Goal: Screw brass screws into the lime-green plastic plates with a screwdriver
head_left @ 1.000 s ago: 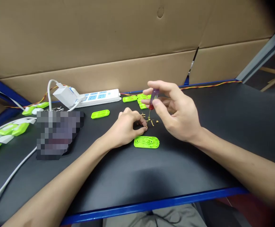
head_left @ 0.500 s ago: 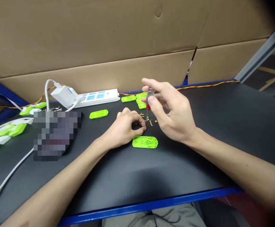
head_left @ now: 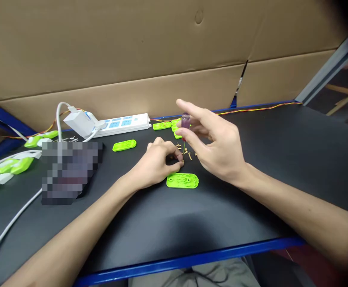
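Observation:
A screwdriver [head_left: 185,122] with a clear, reddish handle stands nearly upright in my right hand [head_left: 217,145], between thumb and fingers, with the index finger stretched out. Its thin shaft points down at a small brass-coloured metal piece [head_left: 182,161] on the table. My left hand [head_left: 160,161] pinches that piece between thumb and index finger; most of it is hidden. Just in front lies a bright green plastic shell [head_left: 182,181], its ribbed inside facing up. Several loose brass strips [head_left: 190,156] are scattered behind the fingertips.
More green shells [head_left: 124,145] lie farther back, some partly behind my right hand. A white power strip [head_left: 123,125] with a plugged-in adapter sits at the back left. A pixelated dark object [head_left: 72,173], white cables and green-and-white plugs [head_left: 12,164] occupy the left. Cardboard [head_left: 150,52] walls the back.
My right hand's fingers have shifted slightly left around the screwdriver handle, which now stands more upright and appears turned. My left hand keeps its pinch. The whole view shifts slightly.

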A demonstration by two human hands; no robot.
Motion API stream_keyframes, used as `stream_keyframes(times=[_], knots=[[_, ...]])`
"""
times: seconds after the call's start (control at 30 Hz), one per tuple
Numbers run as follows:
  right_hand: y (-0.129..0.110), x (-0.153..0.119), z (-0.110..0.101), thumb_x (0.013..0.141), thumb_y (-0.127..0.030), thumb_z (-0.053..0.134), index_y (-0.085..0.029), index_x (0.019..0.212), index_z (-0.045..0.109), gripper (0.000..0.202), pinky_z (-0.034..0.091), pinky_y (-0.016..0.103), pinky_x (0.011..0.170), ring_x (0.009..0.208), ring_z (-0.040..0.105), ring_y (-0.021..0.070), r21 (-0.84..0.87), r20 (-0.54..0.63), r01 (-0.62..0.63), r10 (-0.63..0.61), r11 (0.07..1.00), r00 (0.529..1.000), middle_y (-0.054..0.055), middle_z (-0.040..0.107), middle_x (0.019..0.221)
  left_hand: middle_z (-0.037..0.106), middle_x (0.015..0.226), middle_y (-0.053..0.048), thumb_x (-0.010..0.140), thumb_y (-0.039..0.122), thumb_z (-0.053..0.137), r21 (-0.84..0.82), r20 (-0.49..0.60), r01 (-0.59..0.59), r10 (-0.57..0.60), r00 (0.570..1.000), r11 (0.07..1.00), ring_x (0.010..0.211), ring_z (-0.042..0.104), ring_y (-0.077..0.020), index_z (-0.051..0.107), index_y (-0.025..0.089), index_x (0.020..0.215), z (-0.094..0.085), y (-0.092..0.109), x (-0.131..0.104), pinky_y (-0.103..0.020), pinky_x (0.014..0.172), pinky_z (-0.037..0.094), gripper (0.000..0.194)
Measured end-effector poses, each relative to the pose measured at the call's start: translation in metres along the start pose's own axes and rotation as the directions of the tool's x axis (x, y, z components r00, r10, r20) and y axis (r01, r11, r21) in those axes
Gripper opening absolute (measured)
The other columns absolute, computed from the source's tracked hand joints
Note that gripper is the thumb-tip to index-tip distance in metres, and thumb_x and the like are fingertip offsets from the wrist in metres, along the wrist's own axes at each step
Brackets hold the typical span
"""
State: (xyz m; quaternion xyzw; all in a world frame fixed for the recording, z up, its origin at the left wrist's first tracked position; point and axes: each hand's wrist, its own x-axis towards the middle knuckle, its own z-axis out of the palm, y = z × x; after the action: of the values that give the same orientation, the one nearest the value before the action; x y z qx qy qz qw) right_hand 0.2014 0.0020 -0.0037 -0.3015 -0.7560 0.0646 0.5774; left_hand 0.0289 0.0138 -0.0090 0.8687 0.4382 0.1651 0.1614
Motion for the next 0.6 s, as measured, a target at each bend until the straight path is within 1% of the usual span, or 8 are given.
stream_keyframes(times=[0.1,0.2,0.27,0.33,0.4,0.47,0.57,0.6], knots=[[-0.0010,0.0002,-0.0004,0.091,-0.027,0.059,-0.023,0.118,0.064,0.028,0.061,0.033,0.075,0.080,0.065,0.0155,-0.042,-0.024,-0.010,0.009,0.999,1.000,0.004,0.064,0.093,0.068,0.087,-0.001,0.081,0.030,0.061,0.011,-0.003,0.001,-0.001,1.000,1.000,0.093,0.050,-0.0239,0.067,0.021,0.082,0.0000,0.0007,0.0000,-0.038,0.084,0.037,0.010],[-0.0011,0.0000,-0.0009,0.094,-0.022,0.050,-0.022,0.128,0.057,0.035,0.061,0.036,0.084,0.089,0.066,0.0166,0.004,0.017,0.003,-0.003,1.000,1.000,0.006,0.065,0.104,0.068,0.089,-0.002,0.082,0.030,0.061,0.030,0.008,0.006,-0.006,1.000,1.000,0.092,0.049,-0.0244,0.068,0.022,0.085,-0.0006,0.0013,-0.0003,-0.040,0.085,0.038,0.011],[-0.0002,-0.0004,-0.0008,0.094,-0.017,0.048,-0.023,0.134,0.051,0.041,0.060,0.037,0.089,0.093,0.067,0.0171,0.030,0.033,0.018,-0.019,0.999,0.999,0.006,0.066,0.110,0.068,0.088,-0.001,0.082,0.029,0.061,0.031,0.011,0.008,-0.009,1.000,0.999,0.092,0.049,-0.0245,0.068,0.022,0.085,-0.0010,0.0013,-0.0006,-0.040,0.085,0.038,0.011],[0.0005,-0.0006,-0.0008,0.092,-0.019,0.054,-0.027,0.132,0.053,0.040,0.061,0.036,0.088,0.090,0.068,0.0169,0.012,0.020,0.027,-0.027,1.000,0.999,0.003,0.068,0.108,0.068,0.087,-0.001,0.081,0.029,0.062,0.024,0.004,0.010,-0.010,1.000,1.000,0.094,0.050,-0.0247,0.067,0.022,0.083,-0.0014,0.0011,-0.0008,-0.040,0.086,0.038,0.009],[0.0003,-0.0005,-0.0012,0.090,-0.023,0.059,-0.028,0.124,0.058,0.034,0.062,0.036,0.083,0.087,0.068,0.0169,-0.025,-0.004,0.023,-0.023,0.999,1.000,0.002,0.068,0.104,0.069,0.089,-0.002,0.081,0.029,0.062,0.024,-0.003,0.009,-0.009,1.000,1.000,0.095,0.050,-0.0251,0.067,0.021,0.082,-0.0015,0.0007,-0.0011,-0.041,0.087,0.038,0.009],[-0.0008,-0.0004,-0.0018,0.091,-0.025,0.057,-0.029,0.122,0.060,0.031,0.062,0.036,0.083,0.089,0.068,0.0177,-0.036,-0.006,0.013,-0.013,0.999,1.000,0.003,0.068,0.105,0.069,0.093,-0.002,0.082,0.030,0.062,0.038,-0.003,0.004,-0.004,1.000,0.999,0.095,0.050,-0.0252,0.068,0.022,0.084,-0.0013,0.0003,-0.0012,-0.041,0.088,0.038,0.010],[-0.0020,-0.0012,-0.0016,0.093,-0.018,0.046,-0.027,0.134,0.052,0.042,0.059,0.035,0.092,0.098,0.069,0.0185,-0.003,0.047,0.008,-0.008,1.000,0.999,0.005,0.068,0.112,0.070,0.096,-0.002,0.083,0.030,0.061,0.055,0.007,-0.004,0.004,1.000,0.999,0.093,0.049,-0.0247,0.070,0.023,0.089,-0.0007,0.0002,-0.0013,-0.041,0.086,0.038,0.013],[-0.0018,-0.0017,-0.0012,0.092,-0.017,0.046,-0.026,0.137,0.050,0.046,0.059,0.035,0.092,0.097,0.069,0.0185,0.009,0.045,0.019,-0.019,1.000,0.999,0.005,0.069,0.113,0.070,0.095,-0.002,0.083,0.030,0.060,0.055,0.010,-0.006,0.005,1.000,0.998,0.093,0.049,-0.0246,0.070,0.023,0.090,-0.0005,0.0002,-0.0013,-0.041,0.086,0.038,0.014]])
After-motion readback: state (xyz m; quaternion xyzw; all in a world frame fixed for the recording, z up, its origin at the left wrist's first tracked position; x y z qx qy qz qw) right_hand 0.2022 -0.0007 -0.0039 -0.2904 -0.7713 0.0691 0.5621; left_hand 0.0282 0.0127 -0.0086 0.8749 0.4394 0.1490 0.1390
